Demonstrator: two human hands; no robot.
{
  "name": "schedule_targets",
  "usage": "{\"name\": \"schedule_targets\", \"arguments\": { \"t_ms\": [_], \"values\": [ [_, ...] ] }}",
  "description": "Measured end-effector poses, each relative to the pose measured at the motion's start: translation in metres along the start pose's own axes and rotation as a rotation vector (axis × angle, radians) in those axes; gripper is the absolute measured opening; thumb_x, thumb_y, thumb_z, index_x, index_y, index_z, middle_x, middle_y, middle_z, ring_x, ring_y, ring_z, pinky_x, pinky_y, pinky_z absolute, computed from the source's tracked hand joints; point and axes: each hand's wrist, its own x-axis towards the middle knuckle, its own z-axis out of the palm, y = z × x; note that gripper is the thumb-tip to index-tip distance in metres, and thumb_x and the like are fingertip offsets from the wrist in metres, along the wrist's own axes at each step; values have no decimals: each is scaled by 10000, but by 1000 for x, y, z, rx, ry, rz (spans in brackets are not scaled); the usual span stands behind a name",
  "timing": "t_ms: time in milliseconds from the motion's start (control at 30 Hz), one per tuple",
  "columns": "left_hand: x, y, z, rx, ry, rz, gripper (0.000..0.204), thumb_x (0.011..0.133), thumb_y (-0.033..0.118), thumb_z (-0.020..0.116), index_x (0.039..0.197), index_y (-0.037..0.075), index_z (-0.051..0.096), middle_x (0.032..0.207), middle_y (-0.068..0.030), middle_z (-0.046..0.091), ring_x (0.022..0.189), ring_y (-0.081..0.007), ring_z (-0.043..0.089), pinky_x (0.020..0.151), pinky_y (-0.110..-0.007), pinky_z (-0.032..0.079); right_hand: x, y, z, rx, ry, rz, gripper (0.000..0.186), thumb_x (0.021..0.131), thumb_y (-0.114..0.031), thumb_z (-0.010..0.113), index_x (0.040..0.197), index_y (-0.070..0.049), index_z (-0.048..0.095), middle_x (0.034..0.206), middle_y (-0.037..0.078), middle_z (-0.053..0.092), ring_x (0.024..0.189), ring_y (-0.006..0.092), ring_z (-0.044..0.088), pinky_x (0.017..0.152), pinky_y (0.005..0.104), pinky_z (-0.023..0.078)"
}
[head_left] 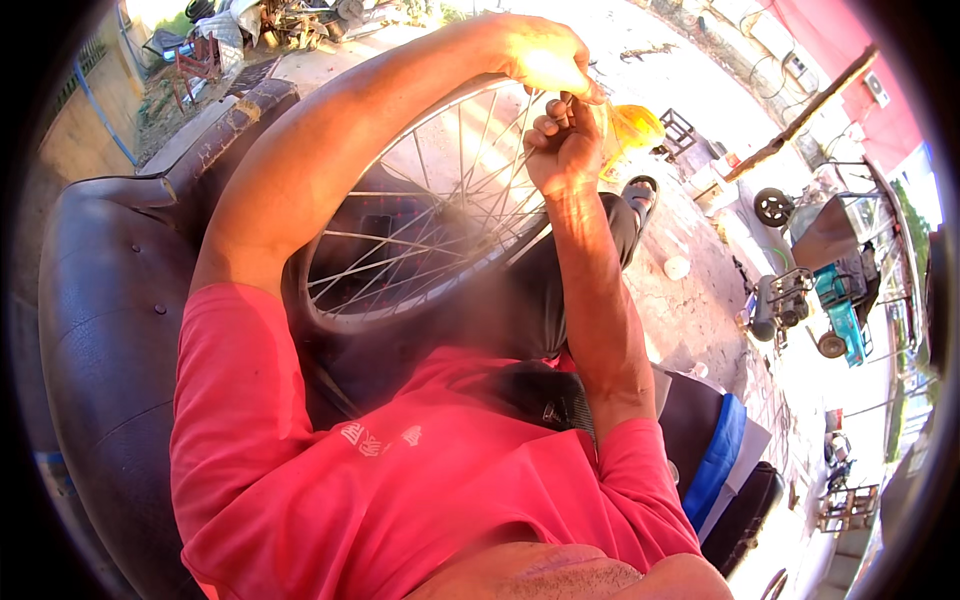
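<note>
A spoked wheel (375,322) with a pale metal rim leans across my lap, its thin spokes (463,150) fanning inward. My left hand (548,55) reaches over the wheel's far side, fingers bent and pinched together in strong glare. Just below it, my right hand (565,150) is closed beside the rim, palm turned up and fingers curled. The fingertips of both hands meet at the rim's far right part. Whatever they pinch there is too small and overexposed to make out. Part of the wheel's hub area is blurred by a smudge.
I sit on a dark leather sofa (110,330). Beyond the hands lies a yellow bag (635,128), near my sandalled foot (641,192). To the right stand a compressor-like machine (780,300) and a teal wheeled vehicle (842,315). Scrap (300,22) is piled at the far left.
</note>
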Motion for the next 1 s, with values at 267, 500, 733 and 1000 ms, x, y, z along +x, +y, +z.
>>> {"name": "schedule_targets", "arguments": {
  "t_ms": [267,500,733,1000],
  "values": [
    [3,-5,-4,-9,-10,26,553,867,547,671,1090,44,726,1011,-158,721,936,-270,683,812,-401,531,10,0,3,19,-116,-7,141,1037,-266,557,1064,-159,645,766,-57,587,631,96,493,559,247,368],
    [-63,-28,-21,-319,131,28,510,896,490,680,1135,41,712,1052,-172,723,1002,-280,680,864,-387,531,-21,22,56,-220,-42,-113,115,1032,-160,520,1052,-102,618,819,22,581,656,131,481,556,253,357],
    [-64,-52,-25,-337,154,230,296,915,287,614,907,37,772,878,-145,752,784,-217,691,740,-374,541,-34,69,74,-305,-191,-137,94,1010,-164,591,969,-89,629,766,46,638,565,108,504,516,233,373],
    [-24,-1,-12,89,34,-94,571,873,596,656,1186,119,695,1101,-133,701,996,-278,662,873,-427,522,-40,71,68,-387,-234,-107,160,1002,-245,643,984,-87,661,795,51,682,602,135,597,575,269,451]
  ]
}}
